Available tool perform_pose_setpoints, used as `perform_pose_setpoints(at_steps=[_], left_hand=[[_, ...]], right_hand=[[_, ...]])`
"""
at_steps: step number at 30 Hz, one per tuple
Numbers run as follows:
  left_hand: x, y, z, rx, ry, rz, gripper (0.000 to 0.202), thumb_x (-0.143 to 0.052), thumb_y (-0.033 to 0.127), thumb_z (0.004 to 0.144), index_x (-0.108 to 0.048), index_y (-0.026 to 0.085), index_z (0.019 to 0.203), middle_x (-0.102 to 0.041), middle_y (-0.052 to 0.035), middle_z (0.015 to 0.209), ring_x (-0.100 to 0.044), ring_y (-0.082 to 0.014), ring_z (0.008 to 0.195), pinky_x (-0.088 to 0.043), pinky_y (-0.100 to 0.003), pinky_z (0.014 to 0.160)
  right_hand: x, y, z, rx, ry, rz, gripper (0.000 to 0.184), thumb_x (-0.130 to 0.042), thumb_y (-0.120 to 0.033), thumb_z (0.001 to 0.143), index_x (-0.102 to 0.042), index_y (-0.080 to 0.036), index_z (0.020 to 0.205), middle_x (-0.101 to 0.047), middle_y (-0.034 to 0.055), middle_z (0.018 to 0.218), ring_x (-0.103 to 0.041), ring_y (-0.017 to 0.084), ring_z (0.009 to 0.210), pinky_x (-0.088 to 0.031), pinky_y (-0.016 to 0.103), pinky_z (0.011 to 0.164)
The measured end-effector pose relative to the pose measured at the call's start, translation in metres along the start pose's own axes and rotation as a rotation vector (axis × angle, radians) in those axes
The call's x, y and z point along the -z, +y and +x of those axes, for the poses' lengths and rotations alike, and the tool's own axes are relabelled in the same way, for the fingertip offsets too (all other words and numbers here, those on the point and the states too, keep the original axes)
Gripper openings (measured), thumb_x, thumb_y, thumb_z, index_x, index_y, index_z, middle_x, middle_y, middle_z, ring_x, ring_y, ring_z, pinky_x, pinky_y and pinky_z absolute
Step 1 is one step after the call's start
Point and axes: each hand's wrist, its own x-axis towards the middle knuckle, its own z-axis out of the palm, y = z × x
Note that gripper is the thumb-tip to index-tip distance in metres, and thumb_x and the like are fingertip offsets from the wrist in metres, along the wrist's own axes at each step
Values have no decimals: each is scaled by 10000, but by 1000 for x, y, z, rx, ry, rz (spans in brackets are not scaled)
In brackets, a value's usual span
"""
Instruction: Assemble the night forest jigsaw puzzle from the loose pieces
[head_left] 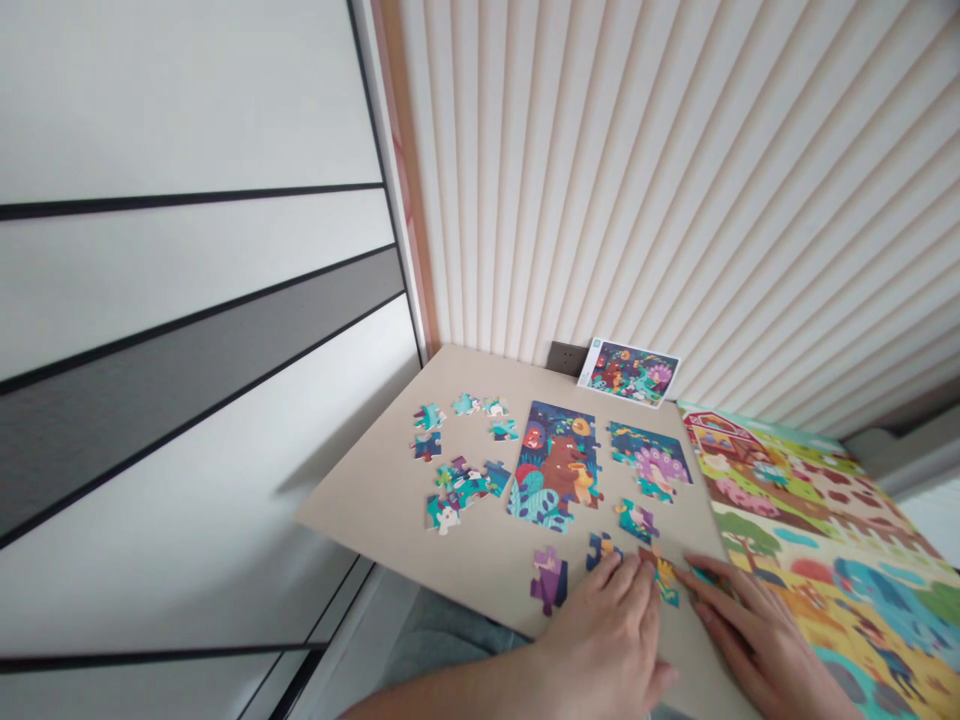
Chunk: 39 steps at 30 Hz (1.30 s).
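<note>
In the head view, the left hand (616, 622) lies over the table (375, 490), fingertips at a blue piece (601, 549); an orange piece (666, 581) sits between it and the right hand (750, 625), fingers at a teal piece (702, 575). Neither hand's grip can be told. The part-joined puzzle (559, 460) lies beyond.

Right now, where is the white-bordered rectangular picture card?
In the head view, the card is right of centre, at the far edge of the beige table, right of the dark socket and behind the joined puzzle pieces showing a pink bird.
</note>
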Motion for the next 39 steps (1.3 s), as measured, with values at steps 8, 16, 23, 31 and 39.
perform_pose_setpoints(at_steps=[8,16,23,31,39], left_hand=[[26,-17,-15,103,59,-103,584,-424,451,1062,-428,110,1535,-546,-126,1510,-428,-261,1454,-274,-450,1267],[58,-170,-47,570,116,38,352,-461,232,1030,-571,164,1357,-647,-136,1329,-580,-265,1264,-435,-464,1131],[41,-290,-12,540,-76,35,335,-638,350,946,-650,165,1225,-686,-160,1271,-617,-319,1224,-459,-448,1065],[22,-331,-8,435,-118,-120,295,-699,370,895,-692,209,1142,-701,-107,1150,-646,-288,1128,-467,-397,1031],[25,-335,-6,402,71,-340,331,-527,279,951,-671,182,1233,-658,-114,1173,-671,-237,1025,-533,-394,972]], right_hand=[[-4,5,-10,-91,3,-38,501,-583,-405,988,-549,-329,1482,-472,80,1574,-515,374,1388,-486,562,1097],[-4,2,-9,-116,5,-4,470,-594,-412,975,-598,-332,1438,-477,61,1577,-507,374,1398,-504,546,1085],[-2,-4,-10,-144,58,-20,436,-606,-403,970,-632,-316,1396,-544,74,1520,-544,365,1364,-520,531,1072],[4,-12,-7,-144,46,-48,420,-597,-389,985,-623,-305,1395,-557,94,1497,-558,347,1340,-529,525,1060],[12,-20,1,-204,62,12,397,-608,-373,985,-633,-317,1377,-632,78,1408,-612,316,1272,-545,501,1036]])
